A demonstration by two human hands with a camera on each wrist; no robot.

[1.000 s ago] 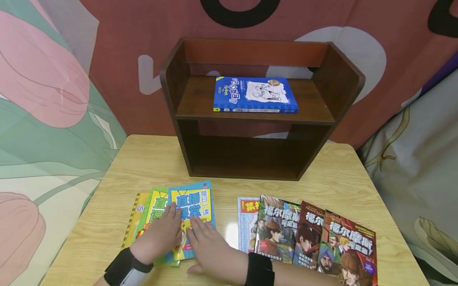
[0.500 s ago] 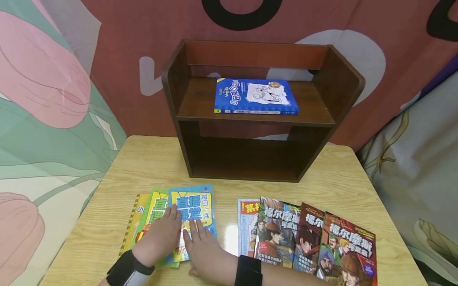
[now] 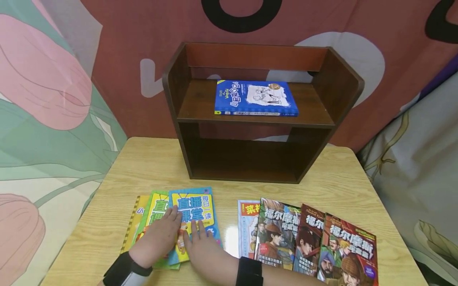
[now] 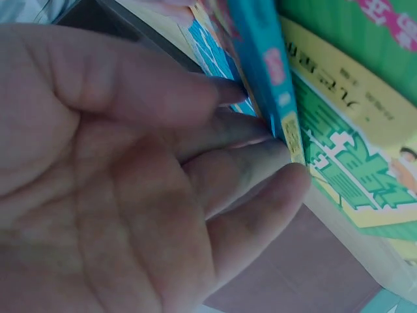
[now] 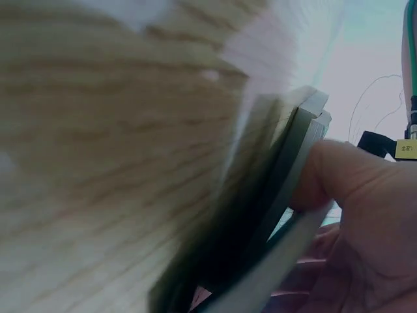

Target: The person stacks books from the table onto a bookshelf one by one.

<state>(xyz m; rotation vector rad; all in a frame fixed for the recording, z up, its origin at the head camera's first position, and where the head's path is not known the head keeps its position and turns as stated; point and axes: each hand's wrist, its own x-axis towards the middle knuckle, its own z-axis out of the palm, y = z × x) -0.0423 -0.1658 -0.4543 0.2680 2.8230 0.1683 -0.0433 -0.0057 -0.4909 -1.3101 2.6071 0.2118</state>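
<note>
In the head view, a blue booklet (image 3: 195,202) overlaps a green booklet (image 3: 157,202) and a yellow booklet (image 3: 134,218) on the table. My left hand (image 3: 157,236) lies flat over the green one, fingertips at the blue booklet's left edge. The left wrist view shows its fingers (image 4: 244,169) touching a blue spine (image 4: 270,65). My right hand (image 3: 207,252) rests with straight, spread fingers on the blue booklet's lower right part. Its thumb (image 5: 319,173), hidden in the head view, touches a booklet's edge (image 5: 287,169) in the right wrist view.
A dark brown two-tier shelf (image 3: 255,123) stands at the back, with a blue book (image 3: 255,97) lying on its upper board. To the right, a light blue booklet (image 3: 247,226) and several detective comics (image 3: 350,242) overlap on the wooden table (image 3: 154,159).
The blue booklet has turned slightly, its lower right edge swinging a little to the right. My right hand has shifted slightly left and down. My left hand has hardly moved.
</note>
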